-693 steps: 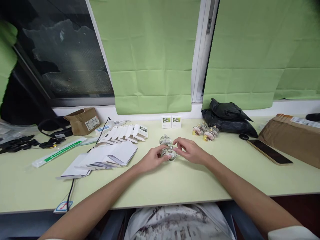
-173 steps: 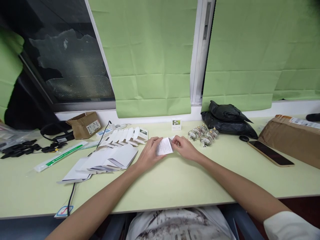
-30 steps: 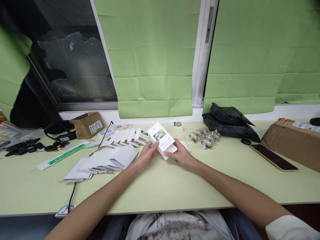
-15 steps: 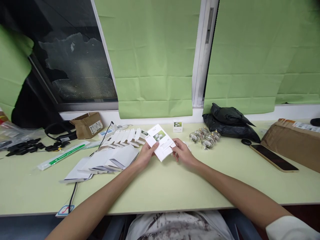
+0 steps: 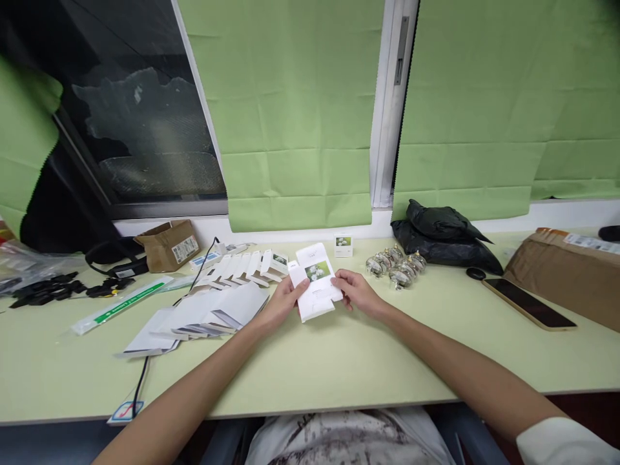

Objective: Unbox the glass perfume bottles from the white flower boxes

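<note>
A white cardboard box (image 5: 316, 298), printed with a picture of white flowers on green, is held above the table by both hands. Its end flaps stick out, and it looks partly unfolded. My left hand (image 5: 283, 298) grips its left side, thumb on the front face. On the right edge, my right hand (image 5: 357, 292) pinches it between thumb and fingers. To the left lie flat white cartons (image 5: 213, 311) in an overlapping pile, with a row of small white boxes (image 5: 242, 268) behind them. One small box (image 5: 343, 245) with the same picture stands upright beyond my hands.
Several clear, shiny bulb-like ornaments (image 5: 401, 271) sit right of my hands, before black plastic bags (image 5: 443, 236). A phone (image 5: 530, 303) and brown parcel (image 5: 566, 274) lie at the right. At the left are a small brown box (image 5: 169, 247), a green-striped packet (image 5: 123, 303) and a black cable (image 5: 140, 381).
The box in my hands has turned more upright and opened out, its flaps now spread at the top and bottom. Both hands still hold its sides.
</note>
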Demonstrator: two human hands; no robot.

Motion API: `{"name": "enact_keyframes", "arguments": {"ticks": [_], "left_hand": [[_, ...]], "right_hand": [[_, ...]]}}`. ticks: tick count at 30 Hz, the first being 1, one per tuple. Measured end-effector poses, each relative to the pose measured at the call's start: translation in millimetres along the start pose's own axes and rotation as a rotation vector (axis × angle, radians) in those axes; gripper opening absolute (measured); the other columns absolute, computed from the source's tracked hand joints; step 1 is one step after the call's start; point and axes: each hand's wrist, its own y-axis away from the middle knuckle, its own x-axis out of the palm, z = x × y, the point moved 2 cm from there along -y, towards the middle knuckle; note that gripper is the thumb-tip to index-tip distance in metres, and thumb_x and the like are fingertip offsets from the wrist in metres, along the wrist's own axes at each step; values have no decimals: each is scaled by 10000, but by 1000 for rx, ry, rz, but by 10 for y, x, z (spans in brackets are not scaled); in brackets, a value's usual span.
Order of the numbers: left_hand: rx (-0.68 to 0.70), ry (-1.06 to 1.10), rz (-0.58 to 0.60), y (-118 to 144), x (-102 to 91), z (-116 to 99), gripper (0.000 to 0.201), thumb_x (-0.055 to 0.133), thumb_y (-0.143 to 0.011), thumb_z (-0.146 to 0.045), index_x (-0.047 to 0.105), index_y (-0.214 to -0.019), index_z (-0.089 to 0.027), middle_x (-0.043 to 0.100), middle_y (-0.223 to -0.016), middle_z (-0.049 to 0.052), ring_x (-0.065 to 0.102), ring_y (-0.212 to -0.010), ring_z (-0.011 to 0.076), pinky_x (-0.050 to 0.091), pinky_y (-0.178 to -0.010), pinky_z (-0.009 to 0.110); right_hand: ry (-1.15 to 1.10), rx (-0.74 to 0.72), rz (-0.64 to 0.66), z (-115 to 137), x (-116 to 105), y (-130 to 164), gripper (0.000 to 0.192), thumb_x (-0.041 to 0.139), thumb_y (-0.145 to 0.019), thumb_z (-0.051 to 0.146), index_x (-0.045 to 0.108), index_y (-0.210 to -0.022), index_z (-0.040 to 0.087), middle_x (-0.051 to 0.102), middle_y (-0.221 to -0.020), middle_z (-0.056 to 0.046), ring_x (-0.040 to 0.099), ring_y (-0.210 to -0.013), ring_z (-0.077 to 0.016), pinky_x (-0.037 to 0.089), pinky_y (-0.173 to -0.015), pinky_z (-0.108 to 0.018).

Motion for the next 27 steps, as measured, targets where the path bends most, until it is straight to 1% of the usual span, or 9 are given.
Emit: {"name": "enact_keyframes", "arguments": {"ticks": [3,10,13,15,16,18,20,23,27], "left_hand": [[-64,-17,59,25,24,15,485,677,-898,-616,628,-1086,-172,633,-703,7,534,-509,117,402,-431,219],[-3,-139,-21,-25,22,-90,560,583,-937,-655,582,-1233,-180,606,-659,-16,480,-454,108,382,-416,222],[-2,-192,-99,-50,-16,-147,648,622,-931,-603,430,-1399,-199,672,-770,0,607,-590,147,466,-524,237],[41,-243,-62,-84,-30,-199,745,653,-926,-537,289,-1505,-243,694,-871,5,658,-709,164,490,-600,244],[73,-312,-25,-114,-40,-233,726,648,-933,-510,293,-1515,-261,686,-881,0,655,-721,161,481,-608,241],[138,-546,6,-209,-94,-311,525,592,-965,-474,466,-1431,-268,650,-842,-10,620,-684,150,448,-595,239],[181,-854,-72,-348,-208,-399,342,527,-995,-422,612,-1287,-265,648,-851,2,615,-704,158,451,-637,258],[63,-1225,-92,-599,-420,-470,358,474,-1014,-349,616,-1327,-247,713,-893,30,679,-795,195,491,-726,283],[-17,-1343,-111,-881,-649,-492,336,553,-967,-275,697,-1259,-194,768,-1104,104,714,-1039,256,514,-876,303]], "right_hand": [[-7,-41,7,38,-48,-7,334,713,-853,505,626,-989,213,515,-601,86,438,-392,-77,365,-312,-191],[18,-35,-11,19,-121,-54,369,694,-860,544,607,-1009,218,502,-511,102,424,-370,-93,343,-317,-193],[51,-30,-53,-20,-132,-81,388,664,-873,582,575,-983,220,497,-468,105,396,-349,-99,333,-325,-204],[88,-5,-93,-33,-156,-97,390,633,-886,596,561,-960,220,504,-476,98,384,-342,-99,318,-333,-213],[124,18,-110,-29,-175,-101,387,612,-897,595,562,-966,218,530,-504,86,391,-347,-100,315,-340,-219],[263,78,-150,21,-229,-95,360,582,-918,563,571,-1010,215,615,-609,46,439,-382,-107,320,-367,-229],[505,117,-207,158,-293,-57,299,583,-930,495,585,-1042,217,683,-726,3,516,-461,-124,343,-426,-238],[886,-48,-280,575,-328,132,236,558,-964,430,613,-866,222,657,-698,-10,582,-635,-166,374,-558,-258],[833,-234,-210,1223,-302,828,312,513,-1017,474,635,-852,239,619,-698,-3,553,-631,-169,420,-587,-284]]}}
